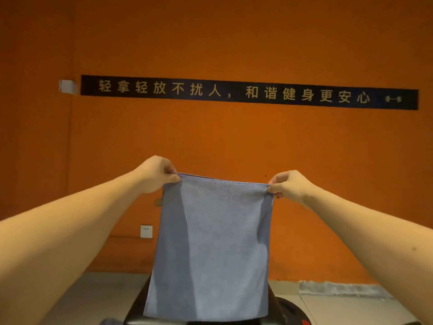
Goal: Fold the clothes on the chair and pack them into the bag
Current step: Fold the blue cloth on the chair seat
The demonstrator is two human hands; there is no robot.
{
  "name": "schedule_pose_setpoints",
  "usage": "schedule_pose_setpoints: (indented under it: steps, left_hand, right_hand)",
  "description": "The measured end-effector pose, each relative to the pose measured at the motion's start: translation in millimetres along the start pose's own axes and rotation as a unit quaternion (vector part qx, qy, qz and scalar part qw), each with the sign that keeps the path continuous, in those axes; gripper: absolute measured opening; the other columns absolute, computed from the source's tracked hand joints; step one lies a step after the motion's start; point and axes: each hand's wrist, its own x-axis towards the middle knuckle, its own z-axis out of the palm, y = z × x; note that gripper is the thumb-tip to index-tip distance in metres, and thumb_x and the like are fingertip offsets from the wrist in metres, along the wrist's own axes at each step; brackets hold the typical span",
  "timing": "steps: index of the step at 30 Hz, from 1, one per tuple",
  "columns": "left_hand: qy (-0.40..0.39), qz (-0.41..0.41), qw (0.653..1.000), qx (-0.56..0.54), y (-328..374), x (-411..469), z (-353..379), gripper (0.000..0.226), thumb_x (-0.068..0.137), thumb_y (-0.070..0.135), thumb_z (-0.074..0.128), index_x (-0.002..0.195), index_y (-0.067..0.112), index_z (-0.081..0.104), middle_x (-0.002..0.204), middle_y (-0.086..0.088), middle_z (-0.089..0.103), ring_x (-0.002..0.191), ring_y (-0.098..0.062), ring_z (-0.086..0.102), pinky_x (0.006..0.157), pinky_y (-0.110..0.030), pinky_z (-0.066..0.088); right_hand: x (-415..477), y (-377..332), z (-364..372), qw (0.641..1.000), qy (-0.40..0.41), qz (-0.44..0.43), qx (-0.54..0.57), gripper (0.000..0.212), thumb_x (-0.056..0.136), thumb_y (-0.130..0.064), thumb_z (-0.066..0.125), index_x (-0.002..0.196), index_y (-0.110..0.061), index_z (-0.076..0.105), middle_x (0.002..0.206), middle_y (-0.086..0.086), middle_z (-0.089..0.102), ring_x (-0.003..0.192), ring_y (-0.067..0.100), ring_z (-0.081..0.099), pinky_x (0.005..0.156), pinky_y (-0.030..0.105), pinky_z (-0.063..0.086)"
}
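Blue cloth [210, 242]: hung flat, long axis vertical, stretched between the 2 hands.
Left hand [155, 174]: pinched 1 top corner.
Right hand [287, 185]: pinched the other, equally near.

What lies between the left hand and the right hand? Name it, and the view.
The blue cloth: its top edge spans from the left hand to the right hand, each pinching a corner. The head view shows it.
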Motion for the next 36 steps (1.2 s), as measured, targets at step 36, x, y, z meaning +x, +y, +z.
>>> schedule_pose_setpoints:
  steps: [36]
  left_hand:
    - [0.087,-0.094,0.992,0.016,-59.0,96.6,119.7,0.021,0.09,0.029,0.076,0.085,0.021,0.057,0.084,-0.002,0.061,0.076,-0.022,0.057,0.071,-0.043,0.056]
  right_hand:
    - [110.6,62.2,84.5,0.964,0.137,0.085,0.21,0.01,0.09,-0.007,0.077,0.089,0.002,0.073,0.084,0.01,0.07,0.08,0.024,0.066,0.068,0.034,0.058]
